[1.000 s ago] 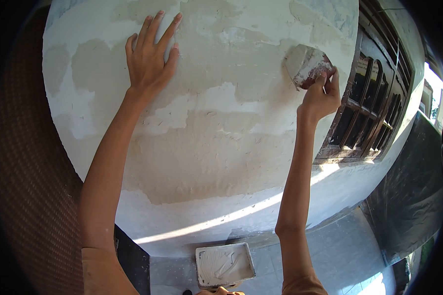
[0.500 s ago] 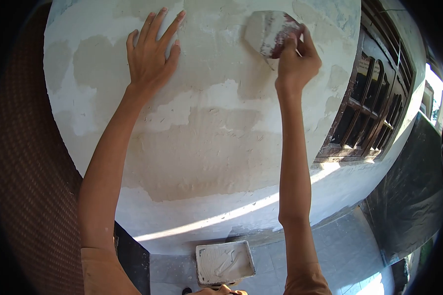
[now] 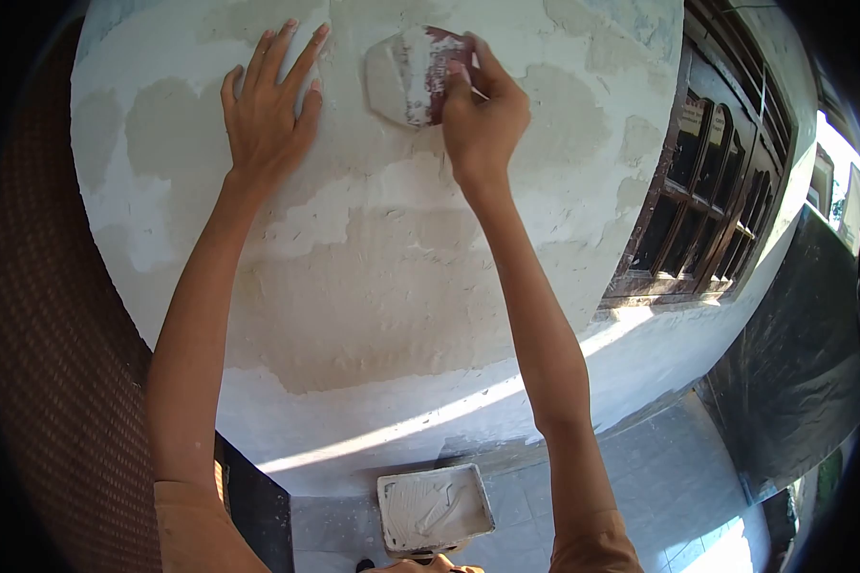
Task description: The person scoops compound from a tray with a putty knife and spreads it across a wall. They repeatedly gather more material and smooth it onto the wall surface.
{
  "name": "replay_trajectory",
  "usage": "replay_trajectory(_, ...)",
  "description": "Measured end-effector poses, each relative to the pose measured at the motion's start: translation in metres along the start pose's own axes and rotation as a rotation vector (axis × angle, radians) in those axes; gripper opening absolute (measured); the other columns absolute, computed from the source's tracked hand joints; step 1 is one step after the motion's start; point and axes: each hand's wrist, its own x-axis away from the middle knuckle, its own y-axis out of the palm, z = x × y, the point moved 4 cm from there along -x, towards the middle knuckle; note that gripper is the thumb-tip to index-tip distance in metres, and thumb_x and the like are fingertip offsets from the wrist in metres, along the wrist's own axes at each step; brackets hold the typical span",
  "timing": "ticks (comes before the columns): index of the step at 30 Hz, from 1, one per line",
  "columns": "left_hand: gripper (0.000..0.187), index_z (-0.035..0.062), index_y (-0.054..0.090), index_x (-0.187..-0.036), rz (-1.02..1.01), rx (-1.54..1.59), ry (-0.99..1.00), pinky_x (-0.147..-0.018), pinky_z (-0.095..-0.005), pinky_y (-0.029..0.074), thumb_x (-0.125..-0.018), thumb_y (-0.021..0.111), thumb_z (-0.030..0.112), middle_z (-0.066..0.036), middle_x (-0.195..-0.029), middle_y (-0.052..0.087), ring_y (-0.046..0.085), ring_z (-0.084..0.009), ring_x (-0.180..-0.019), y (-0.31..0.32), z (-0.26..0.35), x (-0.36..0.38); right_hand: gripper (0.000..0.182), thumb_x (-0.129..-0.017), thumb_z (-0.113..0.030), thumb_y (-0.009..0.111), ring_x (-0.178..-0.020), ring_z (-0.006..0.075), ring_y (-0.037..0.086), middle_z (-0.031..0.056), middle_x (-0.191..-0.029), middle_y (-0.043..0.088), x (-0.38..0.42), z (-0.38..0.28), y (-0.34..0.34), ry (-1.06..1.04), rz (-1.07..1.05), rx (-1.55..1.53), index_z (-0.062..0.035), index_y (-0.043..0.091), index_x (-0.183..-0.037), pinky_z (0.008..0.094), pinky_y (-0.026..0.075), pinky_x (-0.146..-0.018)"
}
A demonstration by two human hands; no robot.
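Observation:
My right hand (image 3: 487, 115) grips a putty scraper (image 3: 419, 76) by its reddish-brown part, thumb on the near face. White putty smears its surface, and its pale blade lies against the wall (image 3: 401, 315). Flat on the same wall to the left rests my left hand (image 3: 275, 110), fingers spread, holding nothing. Darker damp-looking patches of putty cover much of the wall around both hands, over a whiter base.
Below on the tiled floor (image 3: 526, 516) stands a tray of white putty (image 3: 440, 506). A dark wooden window (image 3: 712, 181) is set in the wall at right. Woven matting (image 3: 48, 306) hangs at left, and a black sheet (image 3: 793, 353) at far right.
My right hand has swept the scraper leftward across the wall, closer to my left hand. My left hand stays flat on the wall; the view has shifted slightly.

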Motion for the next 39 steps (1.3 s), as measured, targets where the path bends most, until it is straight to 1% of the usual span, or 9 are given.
replay_trajectory(3,0.060,0.0346,0.041,-0.148,0.020,-0.021,0.023,-0.111,-0.0516,0.023,-0.090,0.052,0.021,-0.003,-0.153,0.038,0.036,-0.0240,-0.140,0.000,-0.003,-0.001,0.038,-0.087,-0.006,0.062,-0.066,0.0150,0.062,0.0186,-0.082,0.071,0.004,0.016,0.005,0.101,-0.096,0.106,0.0046,0.061,-0.124,0.0289,0.050,-0.070)
replay_trajectory(9,0.059,0.0284,0.041,-0.149,-0.003,-0.031,-0.008,-0.112,-0.0512,0.020,-0.091,0.048,0.020,-0.004,-0.155,0.035,0.031,-0.0242,-0.143,0.002,0.001,0.003,0.037,-0.092,0.003,0.053,-0.073,0.0196,0.070,0.0217,-0.096,0.071,-0.017,0.035,-0.119,0.082,0.447,0.156,0.0088,0.055,-0.129,0.0286,0.058,-0.057)
replay_trajectory(13,0.058,0.0311,0.042,-0.148,0.022,-0.022,-0.016,-0.111,-0.0520,0.021,-0.091,0.049,0.022,-0.004,-0.154,0.036,0.032,-0.0241,-0.142,0.002,0.003,-0.001,0.034,-0.091,-0.002,0.059,-0.065,0.0082,0.058,0.0136,-0.087,0.072,0.004,0.012,-0.041,-0.006,0.169,-0.028,0.0034,0.061,-0.125,0.0235,0.048,-0.062)
replay_trajectory(17,0.058,0.0338,0.042,-0.147,0.003,-0.064,0.007,-0.111,-0.0528,0.023,-0.090,0.051,0.025,-0.004,-0.154,0.036,0.034,-0.0242,-0.142,0.001,-0.003,0.000,0.034,-0.088,-0.001,0.061,-0.058,0.0124,0.053,0.0173,-0.074,0.066,0.019,0.010,0.007,-0.078,-0.096,-0.027,0.0012,0.064,-0.121,0.0279,0.045,-0.061)
replay_trajectory(23,0.058,0.0287,0.041,-0.149,0.001,-0.027,0.010,-0.112,-0.0511,0.020,-0.091,0.048,0.022,-0.005,-0.155,0.036,0.032,-0.0245,-0.143,0.001,0.002,0.001,0.037,-0.090,0.001,0.057,-0.069,0.0153,0.067,0.0189,-0.095,0.072,-0.018,0.044,-0.121,0.070,0.459,0.164,0.0069,0.058,-0.127,0.0267,0.054,-0.057)
replay_trajectory(26,0.058,0.0290,0.040,-0.149,0.008,-0.045,0.006,-0.112,-0.0514,0.020,-0.091,0.048,0.023,-0.005,-0.155,0.036,0.032,-0.0249,-0.143,0.003,0.002,0.001,0.038,-0.092,-0.001,0.058,-0.067,0.0135,0.065,0.0191,-0.097,0.071,-0.014,0.033,-0.111,0.036,0.379,-0.053,0.0065,0.057,-0.129,0.0272,0.054,-0.052)
replay_trajectory(28,0.058,0.0293,0.040,-0.149,0.019,-0.043,0.007,-0.112,-0.0515,0.020,-0.092,0.048,0.023,-0.005,-0.155,0.035,0.032,-0.0249,-0.143,0.003,0.001,0.002,0.038,-0.093,-0.003,0.059,-0.064,0.0089,0.060,0.0164,-0.096,0.072,0.004,0.018,-0.068,0.083,0.117,-0.061,0.0054,0.057,-0.130,0.0238,0.049,-0.054)
replay_trajectory(31,0.059,0.0295,0.040,-0.149,0.033,-0.032,0.007,-0.112,-0.0516,0.019,-0.092,0.048,0.023,-0.005,-0.155,0.035,0.032,-0.0249,-0.143,0.005,0.005,0.001,0.034,-0.090,-0.005,0.063,-0.061,0.0087,0.051,0.0096,-0.076,0.069,0.038,0.019,-0.018,0.080,-0.061,0.025,0.0017,0.063,-0.124,0.0246,0.046,-0.064)
replay_trajectory(39,0.058,0.0304,0.040,-0.149,-0.006,-0.048,-0.004,-0.111,-0.0522,0.020,-0.092,0.048,0.023,-0.005,-0.155,0.035,0.032,-0.0256,-0.143,0.002,0.003,0.002,0.036,-0.092,0.000,0.056,-0.070,0.0153,0.067,0.0184,-0.097,0.071,0.012,0.036,-0.129,0.104,0.453,0.120,0.0044,0.059,-0.128,0.0260,0.051,-0.051)
